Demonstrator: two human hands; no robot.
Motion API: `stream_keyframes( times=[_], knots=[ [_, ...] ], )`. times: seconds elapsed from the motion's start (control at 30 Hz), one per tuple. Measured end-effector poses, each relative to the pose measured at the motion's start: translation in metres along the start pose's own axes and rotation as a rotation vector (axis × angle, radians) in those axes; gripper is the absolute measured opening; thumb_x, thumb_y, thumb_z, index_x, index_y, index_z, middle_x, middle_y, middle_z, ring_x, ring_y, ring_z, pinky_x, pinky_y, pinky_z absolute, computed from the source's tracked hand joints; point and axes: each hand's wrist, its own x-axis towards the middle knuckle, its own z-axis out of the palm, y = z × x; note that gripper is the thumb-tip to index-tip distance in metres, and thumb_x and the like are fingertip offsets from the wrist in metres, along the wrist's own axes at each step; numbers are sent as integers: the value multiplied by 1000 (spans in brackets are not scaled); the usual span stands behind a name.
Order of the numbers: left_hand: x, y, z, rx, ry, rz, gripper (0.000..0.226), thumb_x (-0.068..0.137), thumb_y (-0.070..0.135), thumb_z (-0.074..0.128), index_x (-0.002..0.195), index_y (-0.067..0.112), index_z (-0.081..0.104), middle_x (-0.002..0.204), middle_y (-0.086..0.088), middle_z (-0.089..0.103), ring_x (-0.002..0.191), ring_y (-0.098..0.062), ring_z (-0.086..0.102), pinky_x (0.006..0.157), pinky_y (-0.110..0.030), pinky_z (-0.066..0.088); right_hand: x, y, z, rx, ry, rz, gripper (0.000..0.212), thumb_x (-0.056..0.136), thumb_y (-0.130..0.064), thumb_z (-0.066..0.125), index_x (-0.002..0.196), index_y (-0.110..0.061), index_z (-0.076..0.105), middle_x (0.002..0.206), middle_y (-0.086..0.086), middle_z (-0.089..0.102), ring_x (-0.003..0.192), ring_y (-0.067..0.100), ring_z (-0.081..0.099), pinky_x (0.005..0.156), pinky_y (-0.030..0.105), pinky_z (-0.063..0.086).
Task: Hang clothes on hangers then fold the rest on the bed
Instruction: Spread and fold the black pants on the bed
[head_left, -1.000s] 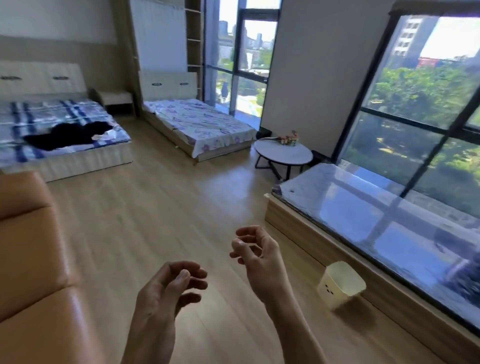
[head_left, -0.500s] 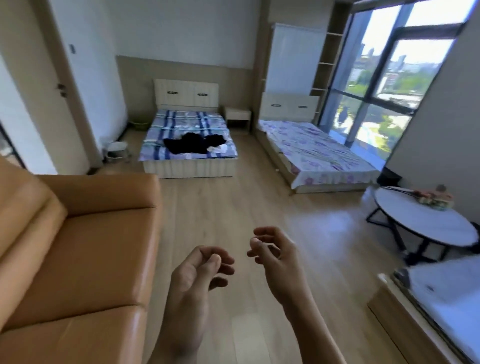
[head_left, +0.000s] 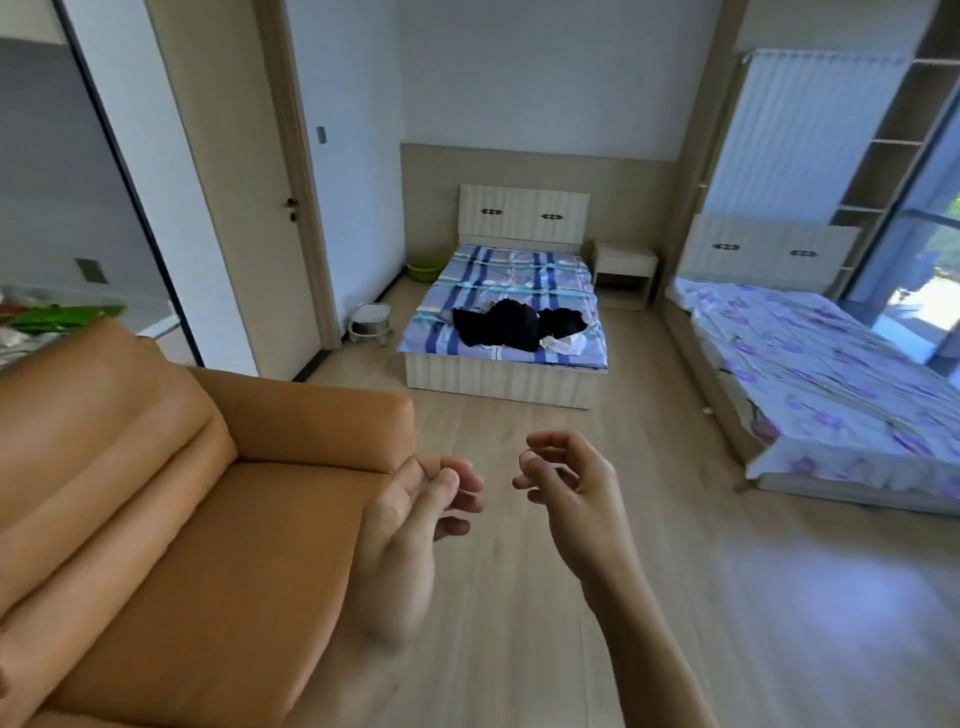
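Striped bed far beyond left grip and right grip; black clothes pile, white garment on near end.

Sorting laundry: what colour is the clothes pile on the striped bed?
Clothes pile: black, some white; head view.

sofa: orange-tan, plain
striped bed: sheet pale lilac with dark blue and light turquoise stripes crossing in a check
clothes: black heap, with a bit of white at its right edge
floral bed: lilac sheet with purple flowers
floor: pale wood planks
basin: green
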Motion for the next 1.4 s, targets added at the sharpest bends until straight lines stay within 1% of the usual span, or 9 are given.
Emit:
stream_keyframes(
  times=[0.17, 0.33, 0.4, 0.53, 0.77, 0.93, 1.07, 1.2, 1.4],
  knots=[
    [126, -14, 24, 8, 67, 15, 25, 89, 35, 51, 89, 20, 71, 93, -10, 70, 90, -23, 67, 81, -39, 50, 139, 7, 14, 14, -90, -33, 12, 95, -17, 65, 107, -19, 66, 97, 0, 69, 82, 16, 72, 77, 33, 59],
    [248, -46, 32, 4, 124, 14, 29, 89, 35, 50, 96, 15, 70, 94, -9, 71, 92, -25, 67, 81, -39, 52, 261, 39, 40, 7, -165, -7, 11, 95, -18, 66, 105, -21, 66, 94, -3, 70, 82, 15, 72, 79, 36, 58],
    [301, -62, 31, -11, 146, 8, 29, 88, 35, 51, 96, 14, 70, 94, -10, 71, 91, -26, 67, 80, -39, 51, 313, 55, 53, -9, -181, -3, 10, 95, -19, 65, 105, -22, 66, 94, -4, 70, 83, 15, 71, 80, 37, 58],
    [419, -91, 25, -36, 185, 18, 24, 86, 34, 51, 86, 23, 72, 93, -11, 72, 89, -26, 68, 80, -40, 51, 425, 86, 86, -30, -202, -2, 10, 94, -18, 66, 103, -24, 66, 95, -3, 70, 82, 15, 72, 79, 37, 58],
    [617, -115, 14, -11, 186, -13, 23, 86, 37, 51, 87, 27, 72, 94, -8, 72, 92, -27, 67, 84, -44, 52, 619, 109, 142, -5, -204, 35, 9, 96, -16, 64, 104, -20, 65, 94, -2, 69, 83, 18, 71, 78, 45, 56],
    [743, -141, 5, 16, 232, -41, 25, 85, 35, 51, 88, 21, 71, 91, -7, 72, 90, -26, 68, 81, -41, 52, 740, 138, 176, 14, -224, 51, 9, 97, -16, 64, 105, -20, 65, 88, -8, 68, 84, 18, 71, 78, 44, 56],
    [853, -174, -1, 44, 287, -38, 24, 86, 34, 51, 88, 21, 71, 91, -6, 73, 87, -24, 69, 79, -41, 52, 845, 171, 209, 17, -264, 62, 9, 95, -16, 64, 104, -20, 65, 90, -4, 68, 84, 18, 71, 78, 43, 56],
    [960, -199, -5, 45, 338, -39, 27, 85, 32, 51, 93, 13, 69, 88, -5, 73, 82, -20, 68, 76, -39, 51, 956, 198, 244, 15, -308, 35, 7, 95, -14, 64, 101, -18, 65, 88, -2, 68, 83, 20, 71, 77, 40, 55],
    [1097, -214, -23, 62, 429, -59, 33, 84, 34, 50, 96, 9, 68, 90, -7, 72, 81, -18, 67, 75, -35, 51, 1101, 224, 303, 8, -393, 71, 9, 94, -15, 63, 102, -19, 66, 98, -3, 69, 82, 17, 72, 81, 43, 56]
  ],
)
